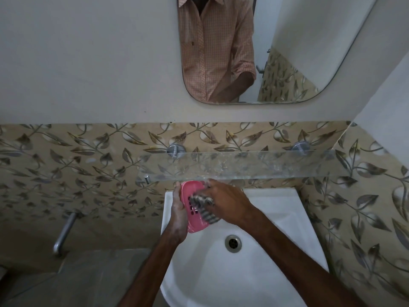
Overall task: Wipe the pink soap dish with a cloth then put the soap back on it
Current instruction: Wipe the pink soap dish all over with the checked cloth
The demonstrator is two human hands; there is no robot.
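Cradling pink soap dish (192, 207) in left hand (178, 212) fingers, right hand (223, 203) fingers clenched on striped cloth (204, 206) inside it

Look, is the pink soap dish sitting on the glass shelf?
No, the left hand holds the pink soap dish over the sink, below the glass shelf.

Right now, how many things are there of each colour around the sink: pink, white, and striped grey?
Pink: 1, the soap dish
White: 1, the sink
Striped grey: 1, the cloth
Total: 3
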